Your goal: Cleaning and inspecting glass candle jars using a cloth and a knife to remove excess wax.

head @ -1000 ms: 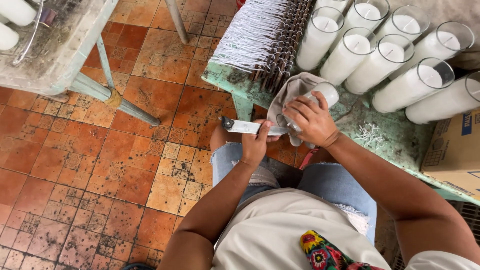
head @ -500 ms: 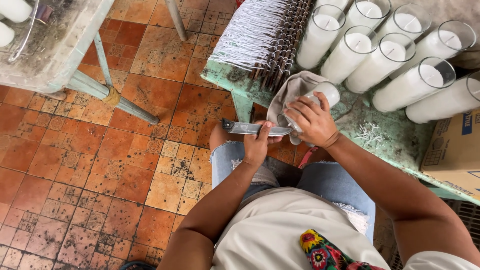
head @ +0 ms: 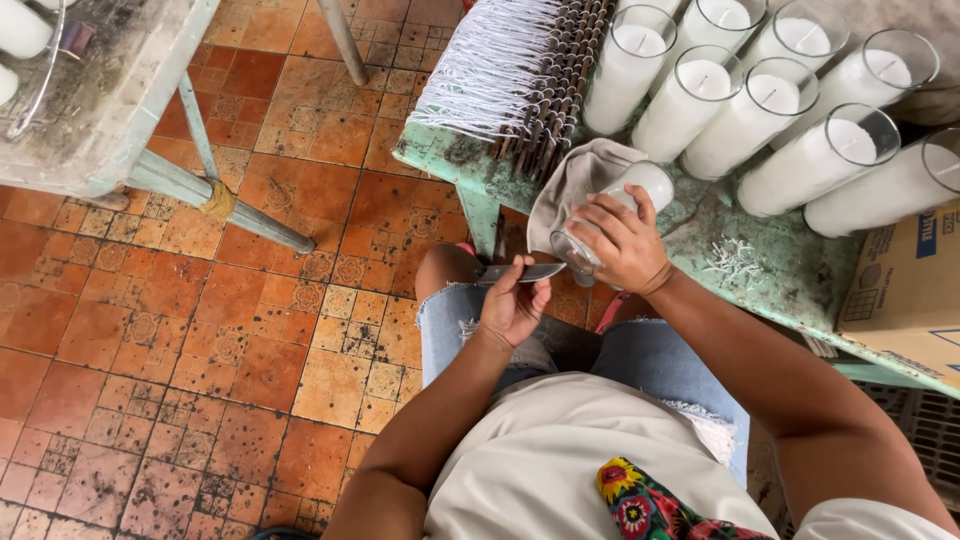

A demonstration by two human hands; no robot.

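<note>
Floor: worn orange-brown tiles (head: 200, 330) are seen across the left of the frame, with a second pale desk (head: 110, 110) at upper left.
Desk: a chipped green desk (head: 760, 270) runs along the upper right; a row of glass candles (head: 760, 110) and a bundle of white wicks (head: 500, 70) are carried on it.
Jar: a glass candle jar (head: 615, 215) is held tilted at the desk's near edge, centre of the frame, against a grey cloth (head: 575, 180).
Right hand: the right hand (head: 620, 245) is wrapped over the jar, fingers clamped around its glass.
Left hand: the left hand (head: 512, 305) is closed on the handle of a knife (head: 525, 271).
Change: half a second earlier the blade was held flat and further left; it has now been drawn in so that its tip lies at the jar's mouth.
Meaning: the rim seems about to be scraped or trimmed.
</note>
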